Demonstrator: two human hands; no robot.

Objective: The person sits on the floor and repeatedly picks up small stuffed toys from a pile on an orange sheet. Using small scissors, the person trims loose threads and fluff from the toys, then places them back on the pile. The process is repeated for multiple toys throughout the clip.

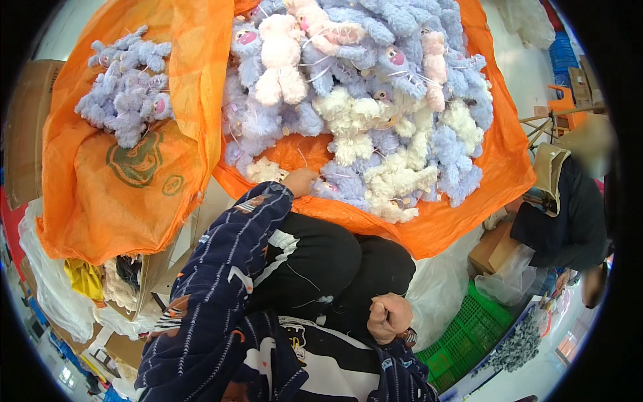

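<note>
Here, the left hand (301, 181) reaches to the near edge of a big pile of fluffy toys, its sleeve coming up from the lower left. It lies at the orange sheet (504, 175) that carries the pile, with a cream-white toy (266, 171) just beside it on the left and a pale blue toy (343, 186) just beside it on the right. Its fingertips point away and are hidden, so I cannot tell whether it grips anything. The right hand (390, 317) is held over the lap, near the right thigh, well apart from the pile; its fingers are curled narrow into a fist, and whether something small sits inside cannot be made out.

The toys are heaped on the sheet in front of the person, most of them pale blue with pink muzzles, lying at all angles over one another. A pink toy (279, 60) lies face down toward the upper left of the heap, and a narrower pink one (434, 70) lies toward the right. Several white toys (400, 182) are gathered along the near side. Thin strings trail over many of them.

To the left, a smaller cluster of blue toys (128, 87) lies on an orange sack (100, 201) with a dark printed emblem. The person wears black trousers (315, 258) with bits of white thread on them. A green crate (462, 335) stands at the lower right, next to crumpled clear plastic (435, 295).
</note>
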